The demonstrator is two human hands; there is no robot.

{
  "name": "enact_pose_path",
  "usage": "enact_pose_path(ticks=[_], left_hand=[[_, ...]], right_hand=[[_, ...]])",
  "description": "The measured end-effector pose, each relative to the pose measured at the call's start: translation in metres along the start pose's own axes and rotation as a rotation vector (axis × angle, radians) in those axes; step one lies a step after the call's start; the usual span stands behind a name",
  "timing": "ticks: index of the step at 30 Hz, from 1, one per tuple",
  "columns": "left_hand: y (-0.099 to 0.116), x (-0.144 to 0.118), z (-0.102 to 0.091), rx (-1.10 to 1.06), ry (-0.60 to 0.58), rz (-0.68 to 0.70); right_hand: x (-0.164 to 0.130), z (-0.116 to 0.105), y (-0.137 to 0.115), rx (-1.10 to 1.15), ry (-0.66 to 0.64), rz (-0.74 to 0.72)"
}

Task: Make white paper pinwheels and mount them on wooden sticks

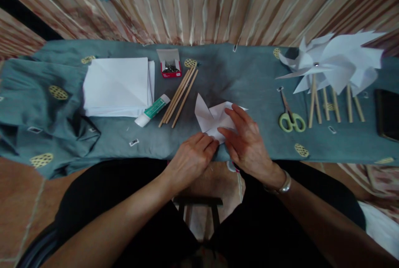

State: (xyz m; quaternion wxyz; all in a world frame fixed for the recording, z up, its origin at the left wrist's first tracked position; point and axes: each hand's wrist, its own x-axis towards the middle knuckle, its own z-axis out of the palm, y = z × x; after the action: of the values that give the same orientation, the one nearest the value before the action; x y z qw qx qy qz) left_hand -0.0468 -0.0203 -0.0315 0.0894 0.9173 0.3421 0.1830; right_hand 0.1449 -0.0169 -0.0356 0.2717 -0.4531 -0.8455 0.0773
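A white paper pinwheel (204, 118), partly folded, lies near the table's front edge with one pointed blade standing up at its left. My left hand (195, 153) is closed on the pinwheel's near edge, fingers curled and pressed together. From the right, my right hand (247, 143) grips the paper, its thumb near the middle and its fingertips at the far right blade. Part of the paper is hidden under both hands. Left of it lie several thin wooden sticks (179, 97).
A stack of white paper (116, 85), a glue tube (152, 110) and a red-and-white box of small metal pins (171, 68) are on the left. Green-handled scissors (291, 121), several finished pinwheels (339, 62) and a dark phone (388, 112) lie right on the green tablecloth (249, 77).
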Motion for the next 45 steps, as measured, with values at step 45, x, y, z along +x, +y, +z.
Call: enact_pose_path(ticks=[45], left_hand=[[0.002, 0.002, -0.002, 0.010, -0.026, -0.048]], right_hand=[[0.004, 0.005, -0.002, 0.027, -0.135, 0.119]])
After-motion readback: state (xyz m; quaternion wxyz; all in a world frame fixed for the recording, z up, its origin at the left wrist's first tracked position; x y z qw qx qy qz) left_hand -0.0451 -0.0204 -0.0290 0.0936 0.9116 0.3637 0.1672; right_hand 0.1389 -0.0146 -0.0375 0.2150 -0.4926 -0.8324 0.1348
